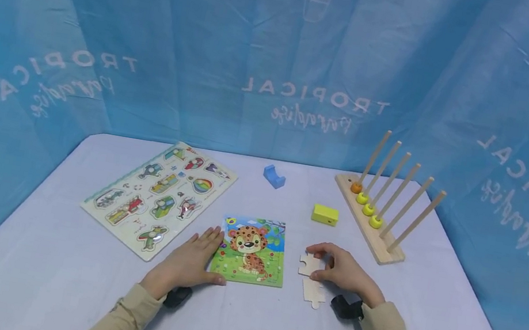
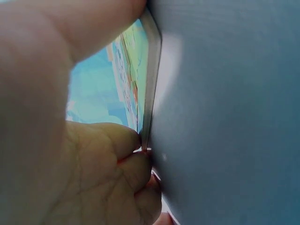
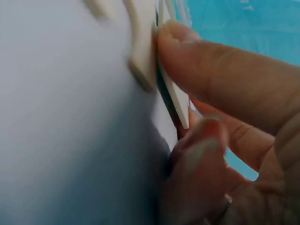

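Note:
A square jigsaw puzzle (image 1: 247, 270) with a cartoon leopard lies flat in the middle of the table. My left hand (image 1: 187, 262) rests at its left side, fingers straight along the edge and thumb by the near corner. In the left wrist view the hand touches the puzzle's rim (image 2: 153, 61). To the right of the puzzle, my right hand (image 1: 345, 271) pinches a pale, blank-faced puzzle piece (image 1: 309, 265) between thumb and fingers; its edge (image 3: 179, 103) shows in the right wrist view. A second pale puzzle piece (image 1: 313, 292) lies just below it, partly overlapped or adjoining.
At the left lies a vehicle picture board (image 1: 172, 196). Behind are a blue notched block (image 1: 274, 177) and a yellow block (image 1: 325, 215). A wooden peg stand (image 1: 379, 245) with several beads stands at the right. Blue curtains (image 1: 282, 57) surround the table.

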A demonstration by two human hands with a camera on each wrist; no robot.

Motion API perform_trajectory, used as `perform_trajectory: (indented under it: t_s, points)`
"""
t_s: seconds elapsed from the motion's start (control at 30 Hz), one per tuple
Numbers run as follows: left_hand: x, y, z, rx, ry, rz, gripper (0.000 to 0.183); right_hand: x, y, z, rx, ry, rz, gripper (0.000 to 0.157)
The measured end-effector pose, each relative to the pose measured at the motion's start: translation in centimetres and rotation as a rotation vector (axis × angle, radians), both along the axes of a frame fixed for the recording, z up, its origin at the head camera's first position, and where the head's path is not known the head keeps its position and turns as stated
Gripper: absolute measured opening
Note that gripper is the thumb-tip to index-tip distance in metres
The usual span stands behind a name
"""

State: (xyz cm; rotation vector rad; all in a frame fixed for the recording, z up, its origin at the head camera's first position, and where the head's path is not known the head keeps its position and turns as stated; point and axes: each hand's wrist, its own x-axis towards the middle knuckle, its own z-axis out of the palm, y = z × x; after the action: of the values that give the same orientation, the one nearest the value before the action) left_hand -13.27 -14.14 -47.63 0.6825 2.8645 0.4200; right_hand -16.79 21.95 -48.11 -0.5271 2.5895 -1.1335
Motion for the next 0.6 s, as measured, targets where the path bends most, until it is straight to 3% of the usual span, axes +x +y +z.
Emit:
perform_trajectory:
  t_s: [0.13,0.33,0.47,0.6]
  points:
    - [0.0,0.1,-0.1,0.004,0.002,-0.002,0.102,-1.8,-1.1,-0.1,-0.014,-0.018,-0.052,0.049]
    - [0.0,0.3,-0.2,-0.001,-0.001,-0.002,0.103,-2.5,-1.3,-0.4,-0.142,-0.118,-0.147,0.03]
    - [0.0,0.2,0.0,-0.01,0.006,0.009,0.102,-2.6,-1.2,-0.1,-0.19,-0.177,-0.156,0.026]
    - [0.0,0.1,0.1,-0.011,0.004,0.007,0.101,-2.6,-1.3,0.1,-0.221,-0.174,-0.122,0.019]
